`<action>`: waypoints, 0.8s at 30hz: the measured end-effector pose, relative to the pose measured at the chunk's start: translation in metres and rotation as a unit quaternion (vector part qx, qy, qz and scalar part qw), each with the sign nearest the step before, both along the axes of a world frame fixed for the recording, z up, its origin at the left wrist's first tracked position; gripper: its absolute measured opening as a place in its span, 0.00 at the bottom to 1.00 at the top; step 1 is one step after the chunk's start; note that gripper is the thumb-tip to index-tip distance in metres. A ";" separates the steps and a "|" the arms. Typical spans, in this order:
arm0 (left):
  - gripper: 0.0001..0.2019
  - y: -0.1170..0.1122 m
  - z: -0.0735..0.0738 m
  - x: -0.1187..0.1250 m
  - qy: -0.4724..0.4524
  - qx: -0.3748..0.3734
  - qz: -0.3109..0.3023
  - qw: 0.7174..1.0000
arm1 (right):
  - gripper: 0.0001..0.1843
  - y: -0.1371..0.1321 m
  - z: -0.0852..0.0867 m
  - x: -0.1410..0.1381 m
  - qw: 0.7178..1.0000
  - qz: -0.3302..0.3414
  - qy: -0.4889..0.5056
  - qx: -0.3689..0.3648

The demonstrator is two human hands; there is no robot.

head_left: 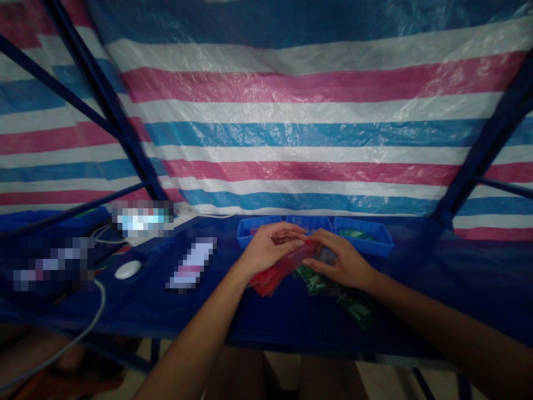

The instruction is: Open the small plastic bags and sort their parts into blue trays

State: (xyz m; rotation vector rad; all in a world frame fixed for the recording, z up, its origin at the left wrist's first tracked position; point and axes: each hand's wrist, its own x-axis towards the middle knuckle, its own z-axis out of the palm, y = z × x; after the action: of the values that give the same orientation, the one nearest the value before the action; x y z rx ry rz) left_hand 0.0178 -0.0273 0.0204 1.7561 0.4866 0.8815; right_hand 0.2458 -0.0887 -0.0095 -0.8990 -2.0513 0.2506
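Note:
My left hand (272, 244) is closed on a red see-through plastic packet (296, 256), its thumb and fingers curled at the packet's top edge. From the other side my right hand (345, 260) pinches the same packet near its upper right corner. More red packets (265, 281) lie on the blue table below my left hand. Under my right hand are several green clear-wrapped packets (313, 282), with another green packet (357, 309) nearer the table's front edge. What the packets contain is too blurred to make out.
Behind my hands stand a left blue bin (245, 238), a middle blue bin (318, 221) and a right blue bin (381, 244) with green packets inside. A phone (192, 264), a white oval object (128, 270) and a white cable (101, 303) are at left. Striped sheeting (300, 133) hangs behind.

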 end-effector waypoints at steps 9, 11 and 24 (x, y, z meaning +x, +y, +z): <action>0.15 0.002 0.001 -0.002 0.032 0.081 0.047 0.995 | 0.12 0.007 -0.004 0.003 0.996 -0.049 0.073 -0.008; 0.14 0.002 0.004 -0.002 0.052 0.142 0.084 0.985 | 0.12 0.006 -0.002 0.003 0.995 -0.057 0.077 -0.005; 0.10 0.002 0.001 0.001 0.084 0.323 0.116 0.936 | 0.14 -0.009 0.010 0.000 0.991 -0.059 0.081 0.091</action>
State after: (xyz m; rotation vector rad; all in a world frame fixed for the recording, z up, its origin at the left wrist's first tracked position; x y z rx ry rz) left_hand 0.0193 -0.0250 0.0211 2.4241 0.5621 1.1493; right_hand 0.2460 -0.0975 0.0007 -0.8553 -1.8305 0.0676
